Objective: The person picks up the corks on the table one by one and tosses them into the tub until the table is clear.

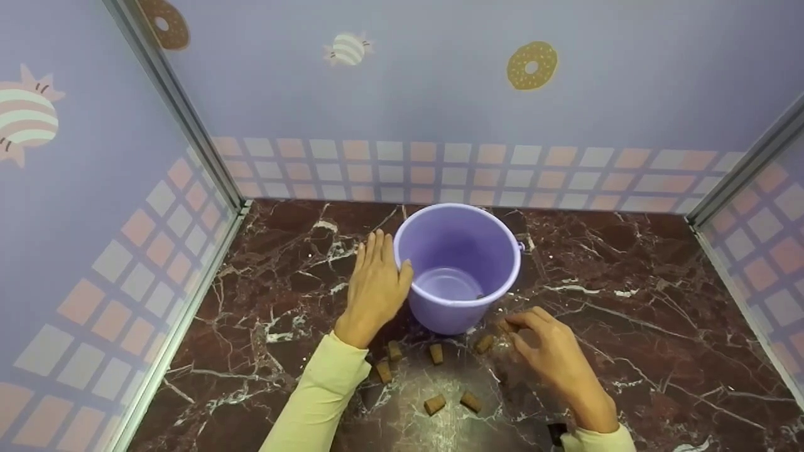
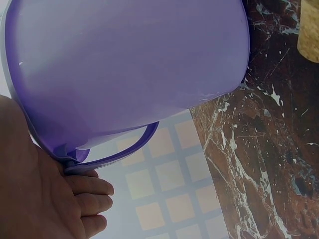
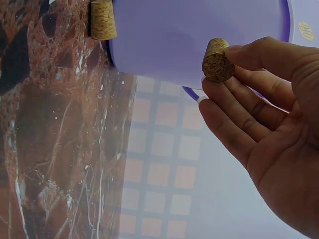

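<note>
A purple bucket (image 1: 446, 314) stands upright on the dark marbled surface. My left hand (image 1: 377, 282) rests against the left of its rim, fingers nearly straight and thumb at the rim's edge. In the left wrist view the bucket's handle (image 2: 119, 154) hangs beside those fingers. Between thumb and fingertips my right hand (image 1: 553, 351) pinches a cork stopper (image 3: 218, 60), right of the bucket and above the surface. One small dark bit (image 1: 480, 296) shows inside the bucket near its bottom, mostly hidden by the front wall.
Several cork stoppers lie in front of the bucket, among them one cork (image 1: 484, 343) near its base and another cork (image 1: 434, 404) closer to me. Purple walls with a checked border (image 1: 440, 169) enclose the marbled surface (image 1: 289, 282) at the back and sides.
</note>
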Motion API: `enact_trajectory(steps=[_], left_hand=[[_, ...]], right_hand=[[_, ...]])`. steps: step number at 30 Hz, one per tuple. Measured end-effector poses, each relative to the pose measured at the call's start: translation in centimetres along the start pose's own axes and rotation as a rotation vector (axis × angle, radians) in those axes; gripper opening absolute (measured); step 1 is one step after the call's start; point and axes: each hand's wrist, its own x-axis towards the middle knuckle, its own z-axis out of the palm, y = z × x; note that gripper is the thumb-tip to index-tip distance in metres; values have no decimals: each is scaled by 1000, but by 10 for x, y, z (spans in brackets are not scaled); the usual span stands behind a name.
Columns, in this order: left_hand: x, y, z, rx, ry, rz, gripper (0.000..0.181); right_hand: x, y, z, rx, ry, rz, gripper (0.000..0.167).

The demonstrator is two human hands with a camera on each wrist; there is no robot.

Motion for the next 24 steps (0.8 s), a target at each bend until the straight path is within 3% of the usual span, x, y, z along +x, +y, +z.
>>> enact_trajectory(steps=[24], left_hand=[[0,0,-1,9,8,12,68]], right_hand=[[18,-3,-16,23,66,-77,37]])
